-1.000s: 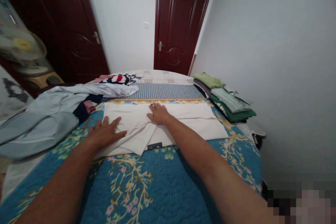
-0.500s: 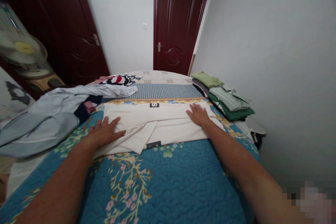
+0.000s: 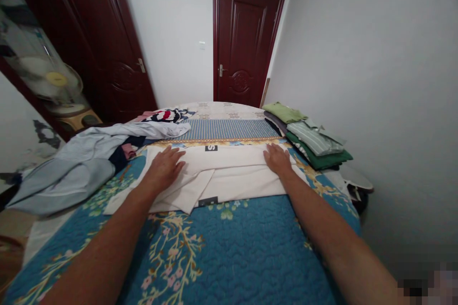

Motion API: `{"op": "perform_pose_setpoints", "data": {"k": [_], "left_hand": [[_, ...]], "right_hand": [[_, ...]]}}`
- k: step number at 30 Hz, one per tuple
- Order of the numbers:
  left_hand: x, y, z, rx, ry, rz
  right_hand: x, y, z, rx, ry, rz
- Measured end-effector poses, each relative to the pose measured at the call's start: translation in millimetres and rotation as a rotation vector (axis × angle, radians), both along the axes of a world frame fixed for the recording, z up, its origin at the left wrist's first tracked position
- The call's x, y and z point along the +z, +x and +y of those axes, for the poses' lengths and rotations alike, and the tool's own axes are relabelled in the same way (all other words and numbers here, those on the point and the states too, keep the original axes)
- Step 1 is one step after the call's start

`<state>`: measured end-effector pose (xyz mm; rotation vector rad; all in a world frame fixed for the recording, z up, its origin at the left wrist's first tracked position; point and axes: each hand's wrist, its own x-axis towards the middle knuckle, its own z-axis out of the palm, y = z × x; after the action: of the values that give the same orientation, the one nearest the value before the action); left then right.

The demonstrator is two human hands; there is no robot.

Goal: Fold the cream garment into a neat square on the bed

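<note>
White T-shirt [image 3: 236, 156], folded to a strip at mid-frame, looks light, limp, easily creased — best held near both ends of its far edge, where the person's left hand [image 3: 167, 167] and right hand [image 3: 278, 158] lie flat, fingers loosely spread.

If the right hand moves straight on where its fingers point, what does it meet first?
Beyond the white garment, the right hand would probably meet the quilted cover's floral border; depth is unclear.
</note>
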<state>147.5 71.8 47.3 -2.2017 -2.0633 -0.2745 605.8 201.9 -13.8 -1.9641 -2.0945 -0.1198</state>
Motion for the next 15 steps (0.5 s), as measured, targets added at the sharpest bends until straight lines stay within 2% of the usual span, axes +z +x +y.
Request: {"op": "perform_pose_setpoints", "data": {"k": [3, 6, 10, 15], "left_hand": [[-8.1, 32.0, 22.0, -0.046, -0.084, -0.014], [-25.1, 54.2, 36.4, -0.009, -0.171, 0.004], [-43.7, 60.8, 40.2, 0.046, -0.182, 0.027], [-47.4, 59.4, 36.3, 0.052, -0.140, 0.040]], "right_hand": [[2.7, 0.6, -0.6, 0.021, -0.058, 0.001], [4.7, 1.0, 0.6, 0.033, -0.090, 0.002], [3.3, 1.4, 3.8, -0.028, -0.076, 0.037], [8.2, 6.7, 11.0, -0.080, 0.004, 0.060]]}}
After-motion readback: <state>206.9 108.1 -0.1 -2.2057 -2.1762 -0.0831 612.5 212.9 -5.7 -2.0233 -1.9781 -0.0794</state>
